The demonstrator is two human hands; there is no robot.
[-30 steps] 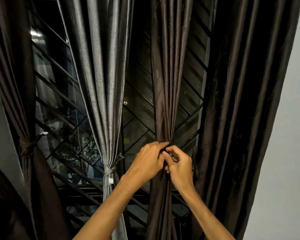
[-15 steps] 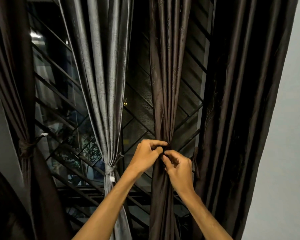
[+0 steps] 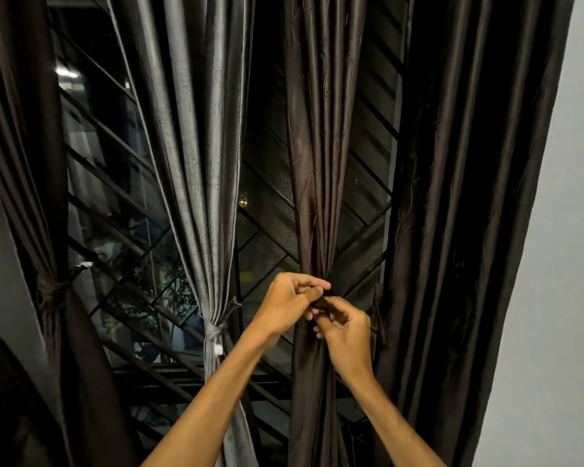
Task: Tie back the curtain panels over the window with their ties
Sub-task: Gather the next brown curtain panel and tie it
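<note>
A dark brown curtain panel (image 3: 317,146) hangs gathered in the middle of the window. At its narrow waist my left hand (image 3: 289,306) and my right hand (image 3: 346,332) meet, both pinching a dark brown tie (image 3: 323,302) that wraps the gathered cloth. Most of the tie is hidden behind my fingers. To the left, a grey curtain panel (image 3: 196,146) is bound by its grey tie (image 3: 213,331). At the far left another brown panel (image 3: 31,163) is bound by a brown tie (image 3: 51,291). A wide brown panel (image 3: 469,197) hangs loose on the right.
Behind the curtains is a window with a dark diagonal metal grille (image 3: 361,237); foliage and lights show through the glass at left. A pale wall (image 3: 560,298) runs down the right side, and a strip of wall (image 3: 0,264) shows at left.
Both hands have shifted slightly at the waist of the middle panel. My left thumb and fingers now pinch the tie's end, and my right hand has dropped a little lower.
</note>
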